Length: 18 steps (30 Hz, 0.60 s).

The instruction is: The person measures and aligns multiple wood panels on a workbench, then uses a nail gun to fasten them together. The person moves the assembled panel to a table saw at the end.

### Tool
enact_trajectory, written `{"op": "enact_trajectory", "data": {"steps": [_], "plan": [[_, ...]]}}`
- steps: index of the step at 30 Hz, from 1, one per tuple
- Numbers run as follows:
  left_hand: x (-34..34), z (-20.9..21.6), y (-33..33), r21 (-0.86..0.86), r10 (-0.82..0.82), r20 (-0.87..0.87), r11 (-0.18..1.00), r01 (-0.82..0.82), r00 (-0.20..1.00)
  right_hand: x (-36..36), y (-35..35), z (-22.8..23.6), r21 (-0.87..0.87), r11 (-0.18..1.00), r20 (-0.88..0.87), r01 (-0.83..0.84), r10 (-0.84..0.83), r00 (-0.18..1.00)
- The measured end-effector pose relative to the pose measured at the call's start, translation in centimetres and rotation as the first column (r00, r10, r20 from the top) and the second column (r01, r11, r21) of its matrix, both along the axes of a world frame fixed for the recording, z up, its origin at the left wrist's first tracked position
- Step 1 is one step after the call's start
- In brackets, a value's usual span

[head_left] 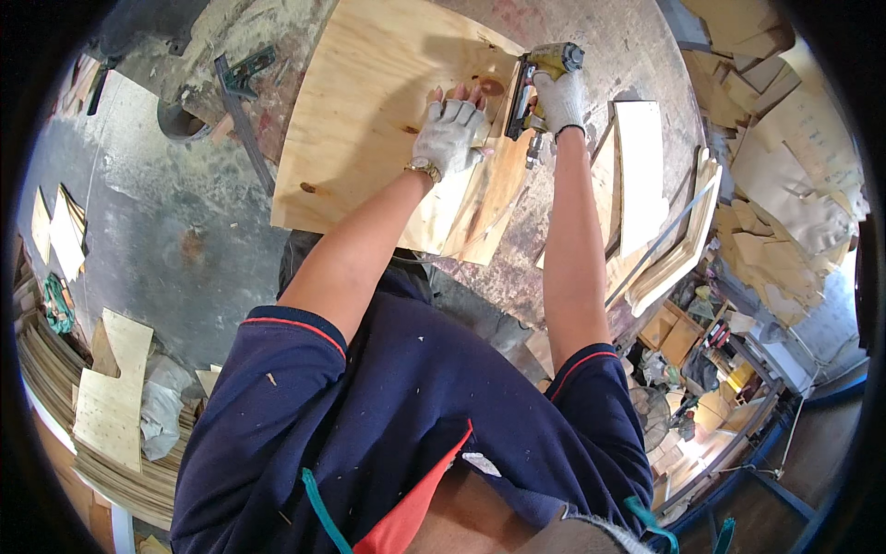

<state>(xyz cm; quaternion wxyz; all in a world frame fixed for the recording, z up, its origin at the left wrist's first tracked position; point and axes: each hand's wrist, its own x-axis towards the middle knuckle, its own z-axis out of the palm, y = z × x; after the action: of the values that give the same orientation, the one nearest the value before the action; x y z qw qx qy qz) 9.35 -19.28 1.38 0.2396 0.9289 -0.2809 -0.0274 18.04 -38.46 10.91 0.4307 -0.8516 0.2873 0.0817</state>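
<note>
My left hand (449, 136), in a pale glove with bare fingertips, lies with its fingers spread on a large plywood panel (360, 120). My right hand (561, 100), also gloved, is wrapped round a yellow and black nail gun (556, 60). The nail gun's long black part stands along the panel's right edge. A narrower plywood piece (489, 198) lies at that same edge, just right of my left hand. The nail gun's tip and its exact contact with the wood cannot be made out.
Several pale wood strips (640, 175) lie right of my right forearm. Left of the panel is a dark metal bar (245, 129) with a second dark tool (249, 70) beside it. Stacked plywood sheets (120, 462) stand lower left; scrap sheets (784, 185) pile up far right.
</note>
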Motion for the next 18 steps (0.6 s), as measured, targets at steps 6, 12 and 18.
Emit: {"op": "enact_trajectory", "data": {"steps": [6, 12, 18], "plan": [[0.0, 0.2, 0.2, 0.002, 0.006, -0.001, 1.000, -0.006, 1.000, -1.6, 0.7, 0.1, -0.002, 1.000, 0.006, 0.008, -0.008, 1.000], [0.0, -0.1, -0.1, -0.015, 0.014, 0.005, 1.000, -0.014, 1.000, -3.8, 0.9, -0.7, -0.005, 1.000, -0.014, 0.028, -0.028, 1.000], [0.0, 0.3, 0.1, -0.047, 0.036, -0.040, 0.998, -0.038, 0.999, -5.5, 1.2, -1.2, 0.029, 0.999, -0.056, 0.029, -0.027, 0.998]]}}
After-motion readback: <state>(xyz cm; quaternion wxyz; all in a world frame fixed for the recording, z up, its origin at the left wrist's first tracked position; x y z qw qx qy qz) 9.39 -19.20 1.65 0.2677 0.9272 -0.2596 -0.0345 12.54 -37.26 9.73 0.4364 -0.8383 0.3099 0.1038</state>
